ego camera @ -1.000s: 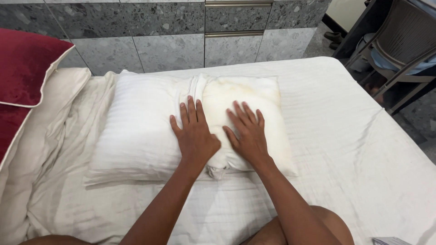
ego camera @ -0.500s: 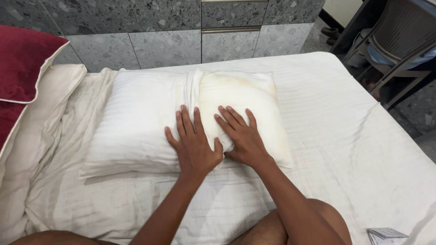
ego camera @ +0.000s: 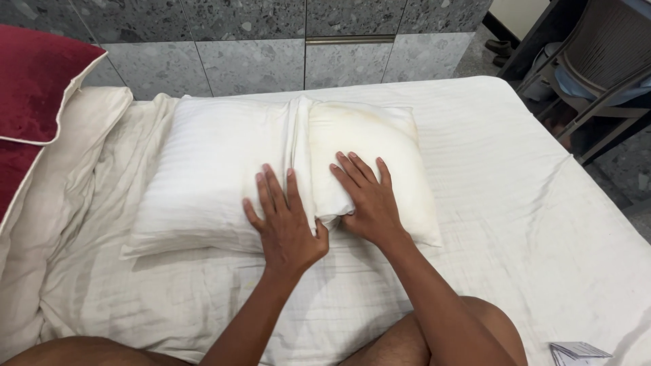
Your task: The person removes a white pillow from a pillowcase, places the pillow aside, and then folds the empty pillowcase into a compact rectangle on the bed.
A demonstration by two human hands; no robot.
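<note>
A cream pillow (ego camera: 380,135) lies on the bed, half inside a white striped pillowcase (ego camera: 217,169) that covers its left part. My left hand (ego camera: 285,220) rests flat on the pillowcase near its open edge, fingers spread. My right hand (ego camera: 366,196) presses flat on the bare, yellowish part of the pillow just to the right of that edge. The two hands lie side by side, thumbs nearly touching at the pillow's near edge. Neither hand grips anything.
The bed has a white striped sheet (ego camera: 515,203). A red cushion (ego camera: 34,88) and a cream cover (ego camera: 61,176) lie at the left. A grey stone-tiled wall (ego camera: 271,41) stands behind. A chair (ego camera: 590,68) is at the right. Folded paper (ego camera: 576,351) lies at the lower right.
Both hands have slid toward me along the pillow and sit closer to its near edge. The pillowcase edge has bunched slightly between them.
</note>
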